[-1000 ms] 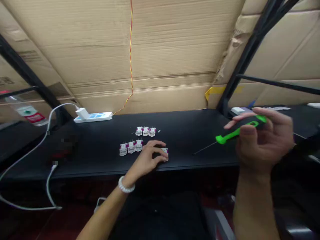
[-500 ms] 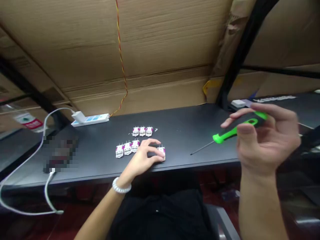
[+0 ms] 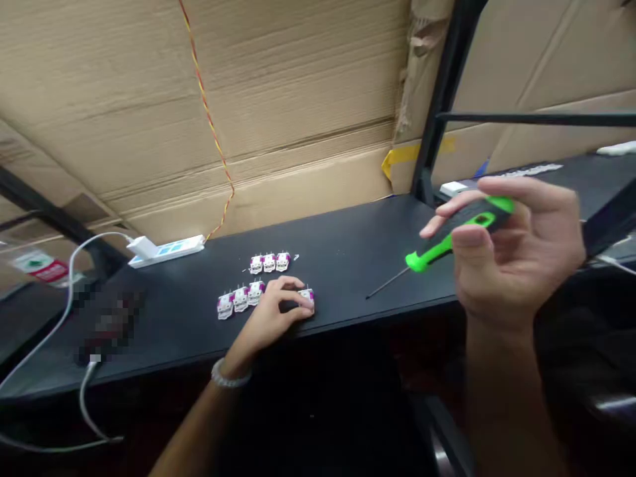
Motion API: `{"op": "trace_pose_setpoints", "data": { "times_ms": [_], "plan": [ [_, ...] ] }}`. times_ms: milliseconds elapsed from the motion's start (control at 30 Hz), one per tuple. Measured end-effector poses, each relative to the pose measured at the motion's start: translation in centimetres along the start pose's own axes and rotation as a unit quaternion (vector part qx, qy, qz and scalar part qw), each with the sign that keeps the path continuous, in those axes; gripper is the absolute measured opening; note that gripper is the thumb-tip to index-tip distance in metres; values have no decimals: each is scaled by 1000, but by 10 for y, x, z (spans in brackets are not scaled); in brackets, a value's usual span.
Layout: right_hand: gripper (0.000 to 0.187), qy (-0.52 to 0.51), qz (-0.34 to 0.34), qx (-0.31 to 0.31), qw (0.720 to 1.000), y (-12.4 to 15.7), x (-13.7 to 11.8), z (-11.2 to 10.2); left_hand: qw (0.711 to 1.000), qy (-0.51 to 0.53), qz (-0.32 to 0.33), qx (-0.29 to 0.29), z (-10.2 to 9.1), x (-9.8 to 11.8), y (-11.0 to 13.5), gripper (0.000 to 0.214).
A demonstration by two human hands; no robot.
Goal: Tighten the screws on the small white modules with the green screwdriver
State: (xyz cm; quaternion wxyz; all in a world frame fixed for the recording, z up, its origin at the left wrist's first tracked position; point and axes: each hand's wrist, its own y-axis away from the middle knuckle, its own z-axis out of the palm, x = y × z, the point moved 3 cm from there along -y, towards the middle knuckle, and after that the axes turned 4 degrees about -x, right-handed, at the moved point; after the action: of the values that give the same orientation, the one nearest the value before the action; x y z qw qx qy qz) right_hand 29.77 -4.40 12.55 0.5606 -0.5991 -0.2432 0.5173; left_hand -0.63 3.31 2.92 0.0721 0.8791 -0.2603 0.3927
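On the dark table, my left hand [image 3: 279, 310] has its thumb and fingers closed round a small white and purple part [image 3: 307, 299] with thin metal pins, near the front edge. The fingers hide part of it. My right hand [image 3: 519, 255] is raised at the right and grips a screwdriver [image 3: 442, 244] with a green and black handle. Its thin shaft slants down to the left, the tip apart from the white part. Left of my left hand stands a row of three like parts [image 3: 241, 299], and behind it another row of three [image 3: 269, 263].
A white power strip [image 3: 171, 250] with a plugged-in charger [image 3: 142, 247] lies at the back left. A white cable [image 3: 69, 291] loops to a blurred-out object [image 3: 112, 324]. A twisted red and yellow wire [image 3: 211, 122] hangs before the cardboard [image 3: 308, 99]. A black frame post [image 3: 442, 93] rises at the right.
The view has shifted, so the table and its things appear further left. My left hand keeps its hold on the white and purple part, and my right hand still grips the screwdriver.
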Motion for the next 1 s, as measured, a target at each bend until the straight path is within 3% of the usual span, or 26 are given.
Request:
{"op": "trace_pose_setpoints", "data": {
  "times_ms": [1000],
  "plan": [
    [38, 6, -10, -11, 1000, 1, -8, 3, 999, 42, 18, -7, -3, 4, 2, 11]
  ]
}}
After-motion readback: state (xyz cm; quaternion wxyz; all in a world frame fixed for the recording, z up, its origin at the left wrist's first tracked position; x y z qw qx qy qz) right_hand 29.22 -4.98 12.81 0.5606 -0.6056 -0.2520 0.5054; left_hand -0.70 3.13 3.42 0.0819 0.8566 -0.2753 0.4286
